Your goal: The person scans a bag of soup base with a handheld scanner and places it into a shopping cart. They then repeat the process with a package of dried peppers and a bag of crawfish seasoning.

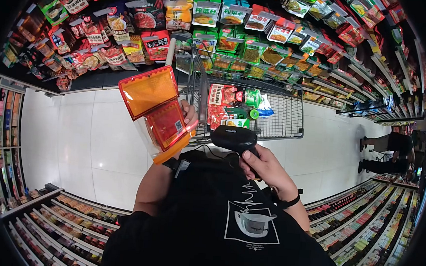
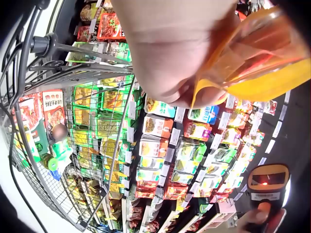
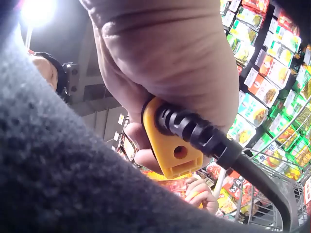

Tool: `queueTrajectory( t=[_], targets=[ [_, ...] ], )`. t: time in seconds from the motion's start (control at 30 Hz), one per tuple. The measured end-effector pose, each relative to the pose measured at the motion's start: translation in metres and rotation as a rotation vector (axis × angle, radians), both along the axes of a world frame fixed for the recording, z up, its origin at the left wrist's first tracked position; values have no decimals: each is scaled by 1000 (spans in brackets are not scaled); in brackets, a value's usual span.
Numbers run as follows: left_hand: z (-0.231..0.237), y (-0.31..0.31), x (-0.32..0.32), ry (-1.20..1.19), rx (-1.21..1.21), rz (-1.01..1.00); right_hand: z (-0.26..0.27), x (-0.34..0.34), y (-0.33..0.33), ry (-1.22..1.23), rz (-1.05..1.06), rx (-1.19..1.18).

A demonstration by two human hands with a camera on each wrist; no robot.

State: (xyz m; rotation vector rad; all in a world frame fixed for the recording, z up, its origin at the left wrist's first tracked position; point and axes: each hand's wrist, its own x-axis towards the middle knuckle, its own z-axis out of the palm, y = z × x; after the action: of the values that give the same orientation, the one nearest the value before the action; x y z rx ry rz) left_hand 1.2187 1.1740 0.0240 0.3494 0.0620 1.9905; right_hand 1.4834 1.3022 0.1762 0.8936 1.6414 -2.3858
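Observation:
My left hand grips red and orange flat packets in clear film, fingers curled over their right edge. In the left wrist view, the orange edge of a packet lies against the left hand. My right hand is wrapped round the handle of a black scanner, whose head points toward the packets. The left wrist view shows the scanner's window with a small red light. From the base of its yellow-ended handle a black cable runs out below the right hand.
A wire shopping cart stands ahead, holding red packets, a green-capped item and other bags. Shelves of hanging packets rise behind it. More shelves line the near side. A person stands at the far right beside another cart.

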Motion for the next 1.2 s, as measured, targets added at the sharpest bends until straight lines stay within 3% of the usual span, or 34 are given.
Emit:
queueTrajectory(
  t=[0.27, 0.37, 0.47, 0.67, 0.77, 1.07, 1.2],
  targets=[
    [12, -19, -2, 83, -31, 102, 1, -15, -3, 24, 59, -40],
    [-18, -17, -10, 65, 16, 112, -2, -18, -2, 35, 73, -27],
    [1, -16, -6, 69, -1, 177, -2, -20, 1, 41, 83, -28],
    [-28, -21, -12, -51, -41, 147, -9, -22, 2, 51, 121, 2],
    [-11, -21, -7, -37, -14, 162, -6, -26, 4, 40, 123, -12],
    [-42, -25, -23, -5, 9, 116, -8, -30, 0, 41, 122, 17],
    [-24, -27, -19, 12, -13, 168, -2, -32, 1, 14, 123, -2]
  ],
)
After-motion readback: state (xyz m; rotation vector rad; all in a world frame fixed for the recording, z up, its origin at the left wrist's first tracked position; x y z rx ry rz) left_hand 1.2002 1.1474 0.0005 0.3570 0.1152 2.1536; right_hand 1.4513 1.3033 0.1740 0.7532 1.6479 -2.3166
